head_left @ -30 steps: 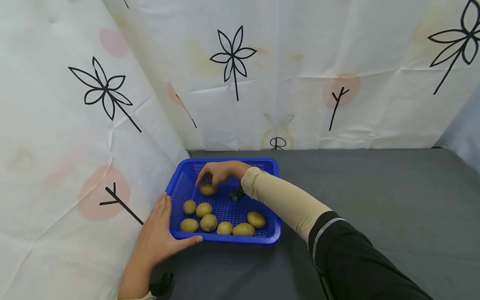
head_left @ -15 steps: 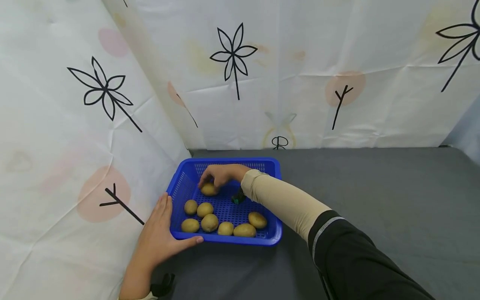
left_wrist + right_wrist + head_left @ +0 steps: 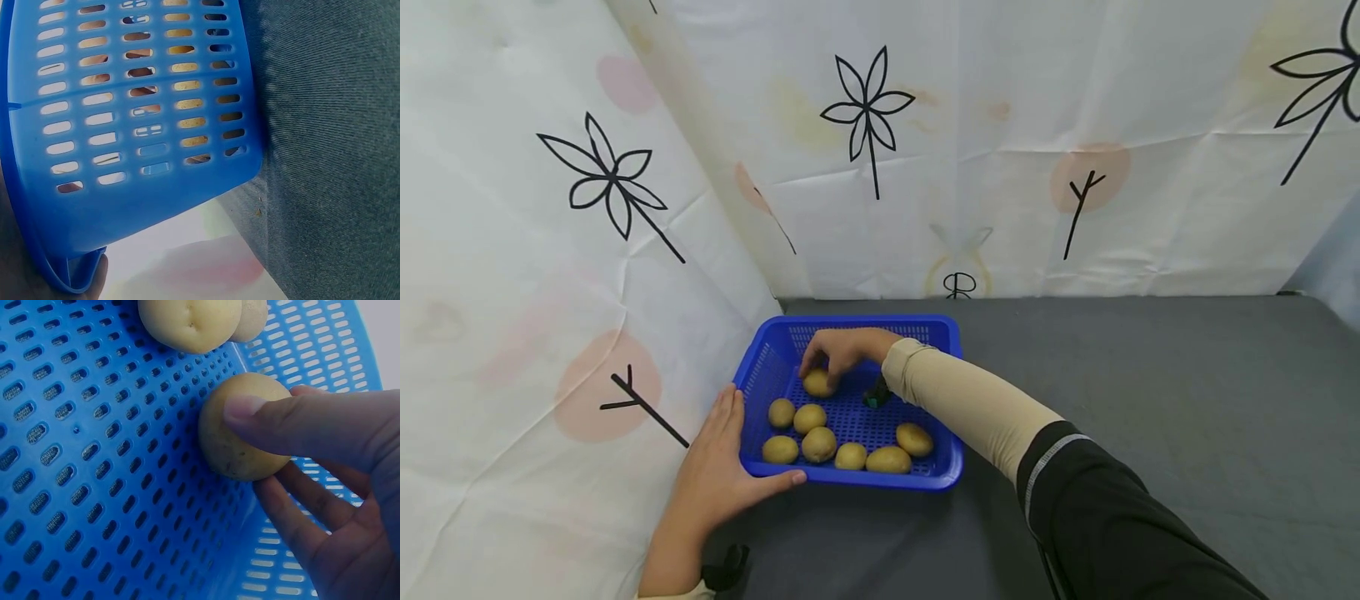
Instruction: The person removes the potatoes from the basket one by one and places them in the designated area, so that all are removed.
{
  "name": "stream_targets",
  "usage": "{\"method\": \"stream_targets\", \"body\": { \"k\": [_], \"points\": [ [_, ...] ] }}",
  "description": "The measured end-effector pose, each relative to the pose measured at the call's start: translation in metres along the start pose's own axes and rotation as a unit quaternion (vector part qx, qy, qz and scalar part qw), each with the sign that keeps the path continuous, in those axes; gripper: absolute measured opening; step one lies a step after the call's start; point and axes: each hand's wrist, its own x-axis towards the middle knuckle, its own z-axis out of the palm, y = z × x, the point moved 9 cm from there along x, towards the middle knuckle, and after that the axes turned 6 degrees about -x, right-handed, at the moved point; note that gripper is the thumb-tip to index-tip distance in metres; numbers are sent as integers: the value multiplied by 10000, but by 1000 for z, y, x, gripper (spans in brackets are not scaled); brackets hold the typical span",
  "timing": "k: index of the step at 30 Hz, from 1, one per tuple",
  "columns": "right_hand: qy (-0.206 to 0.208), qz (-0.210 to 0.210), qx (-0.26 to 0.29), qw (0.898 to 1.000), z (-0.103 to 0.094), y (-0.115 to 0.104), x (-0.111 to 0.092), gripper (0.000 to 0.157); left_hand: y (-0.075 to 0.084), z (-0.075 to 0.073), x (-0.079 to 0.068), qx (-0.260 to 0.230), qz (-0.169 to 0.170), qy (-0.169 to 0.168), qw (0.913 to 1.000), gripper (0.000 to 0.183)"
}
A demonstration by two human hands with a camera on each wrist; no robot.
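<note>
Inside a blue slotted plastic basket (image 3: 951,417), my right hand (image 3: 844,347) grips a potato (image 3: 817,383) near the back left. The right wrist view shows the thumb on top of this potato (image 3: 240,447) and the fingers curled beneath it, close to the basket's floor. My left hand (image 3: 715,462) rests against the basket's front left corner, its fingers straight along the left side and the thumb along the front rim. Several more potatoes (image 3: 818,445) lie along the basket's front and left. In the left wrist view, the basket wall (image 3: 125,206) hides most of its contents.
The basket stands on a grey cloth-covered table (image 3: 1112,400). A white patterned sheet (image 3: 1000,108) hangs behind it, and another side of it (image 3: 497,292) rises close on the left. A small dark device (image 3: 876,392) sits at the right wrist, low in the basket.
The right hand, with the potato in its grip, has shifted very slightly to the right. My left hand and the other potatoes stay in place within the basket.
</note>
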Motion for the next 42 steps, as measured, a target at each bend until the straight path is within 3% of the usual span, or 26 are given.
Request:
{"method": "stream_targets", "body": {
  "k": [14,21,31,37,42],
  "points": [
    [40,-139,241,9996,-16,-27,-23,53,4,-1,0,84,84,29,9999,150],
    [177,-321,199,9991,-40,-46,-51,49,4,0,2,82,133,24,9999,150],
    [690,-288,404,9964,-79,-60,-118,51,2,1,1,56,135,31,9999,150],
    [1069,-427,575,9917,-96,-45,-173,52,3,2,2,26,143,19,9999,151],
    [1514,-388,787,9846,-98,-24,-225,55,3,0,1,53,131,-3,9999,152]
  ]
}}
